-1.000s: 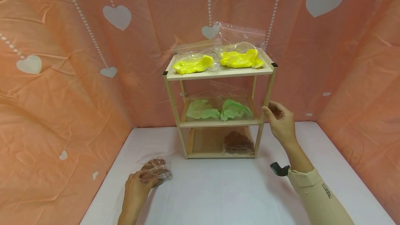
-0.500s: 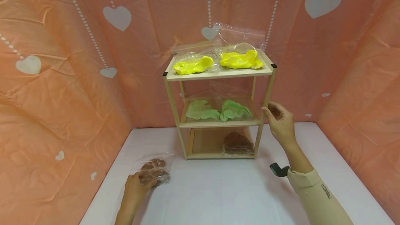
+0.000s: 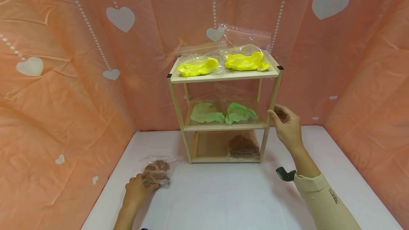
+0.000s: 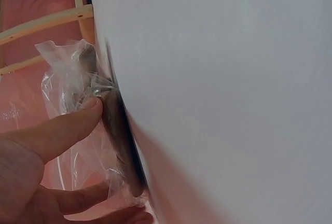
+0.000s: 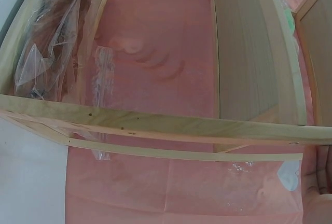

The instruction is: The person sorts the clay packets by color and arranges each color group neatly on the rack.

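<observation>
On the white tabletop, left of a small three-tier wooden shelf [image 3: 223, 127], lies a clear plastic bag [image 3: 156, 173] holding a soft-looking brown lump. My left hand [image 3: 135, 191] grips its near left side; in the left wrist view the thumb [image 4: 78, 123] presses the bag [image 4: 116, 136] from above while other fingers reach along its far side. My right hand [image 3: 288, 125] holds the shelf's right front post at middle-tier height, thumb in front and fingers behind. Only part of that hand [image 5: 317, 175] shows at the right wrist view's edge.
Two bags of bright yellow material [image 3: 198, 67] sit on the top tier, and two pale green ones [image 3: 207, 113] on the middle tier. Another brown bag [image 3: 243, 147] occupies the right of the bottom tier. Pink cloth with hearts [image 3: 153, 91] walls the table's back and sides.
My left hand has shifted slightly left, and the brown bag under it has moved a little left too. The right hand and the shelf look unmoved.
</observation>
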`<move>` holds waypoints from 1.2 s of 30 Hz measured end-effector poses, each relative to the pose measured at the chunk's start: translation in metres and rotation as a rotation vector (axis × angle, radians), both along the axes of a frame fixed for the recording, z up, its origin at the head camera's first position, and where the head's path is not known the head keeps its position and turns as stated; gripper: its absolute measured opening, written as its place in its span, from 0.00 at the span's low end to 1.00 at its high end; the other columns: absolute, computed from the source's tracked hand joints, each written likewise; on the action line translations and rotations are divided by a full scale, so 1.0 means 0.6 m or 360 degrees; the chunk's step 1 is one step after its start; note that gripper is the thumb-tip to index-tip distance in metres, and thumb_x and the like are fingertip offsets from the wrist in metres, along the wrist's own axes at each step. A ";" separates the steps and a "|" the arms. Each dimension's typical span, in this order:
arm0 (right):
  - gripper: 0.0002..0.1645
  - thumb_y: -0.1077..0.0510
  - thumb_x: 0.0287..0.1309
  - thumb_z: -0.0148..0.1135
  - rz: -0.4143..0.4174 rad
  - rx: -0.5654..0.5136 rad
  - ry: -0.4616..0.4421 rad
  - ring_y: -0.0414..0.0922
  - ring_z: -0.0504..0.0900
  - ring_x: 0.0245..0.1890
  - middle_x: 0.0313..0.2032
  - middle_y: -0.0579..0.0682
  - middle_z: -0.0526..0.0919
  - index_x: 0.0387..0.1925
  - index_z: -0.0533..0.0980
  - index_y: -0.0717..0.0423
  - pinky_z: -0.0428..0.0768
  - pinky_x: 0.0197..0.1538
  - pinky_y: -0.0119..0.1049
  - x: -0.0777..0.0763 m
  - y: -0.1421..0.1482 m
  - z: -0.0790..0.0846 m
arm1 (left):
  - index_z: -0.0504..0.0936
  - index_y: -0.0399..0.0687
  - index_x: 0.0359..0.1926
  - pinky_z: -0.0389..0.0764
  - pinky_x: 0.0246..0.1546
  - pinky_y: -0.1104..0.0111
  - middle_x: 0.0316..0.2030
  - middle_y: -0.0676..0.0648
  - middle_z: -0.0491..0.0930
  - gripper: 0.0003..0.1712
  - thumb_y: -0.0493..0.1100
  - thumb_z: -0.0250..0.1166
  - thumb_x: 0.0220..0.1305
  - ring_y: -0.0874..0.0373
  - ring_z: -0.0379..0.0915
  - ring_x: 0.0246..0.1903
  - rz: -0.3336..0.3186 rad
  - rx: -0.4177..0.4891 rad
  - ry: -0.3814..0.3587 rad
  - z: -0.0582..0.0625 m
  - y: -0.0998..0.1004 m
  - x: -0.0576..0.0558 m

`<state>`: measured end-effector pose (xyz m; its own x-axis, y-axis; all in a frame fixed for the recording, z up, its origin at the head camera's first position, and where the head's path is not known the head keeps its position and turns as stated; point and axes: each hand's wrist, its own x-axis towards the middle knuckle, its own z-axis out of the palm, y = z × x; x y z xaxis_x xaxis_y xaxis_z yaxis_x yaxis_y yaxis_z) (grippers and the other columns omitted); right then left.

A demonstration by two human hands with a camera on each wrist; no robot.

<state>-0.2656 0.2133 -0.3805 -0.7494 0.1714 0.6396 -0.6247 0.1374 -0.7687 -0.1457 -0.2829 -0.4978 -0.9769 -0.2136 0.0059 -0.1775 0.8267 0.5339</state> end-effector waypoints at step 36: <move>0.18 0.61 0.71 0.71 -0.0016 0.0034 0.0045 0.34 0.85 0.41 0.40 0.45 0.88 0.52 0.83 0.75 0.84 0.49 0.21 -0.003 0.005 -0.007 | 0.82 0.32 0.48 0.87 0.35 0.50 0.40 0.35 0.84 0.16 0.38 0.75 0.65 0.42 0.86 0.38 -0.0006 0.0082 0.0245 0.002 0.025 0.005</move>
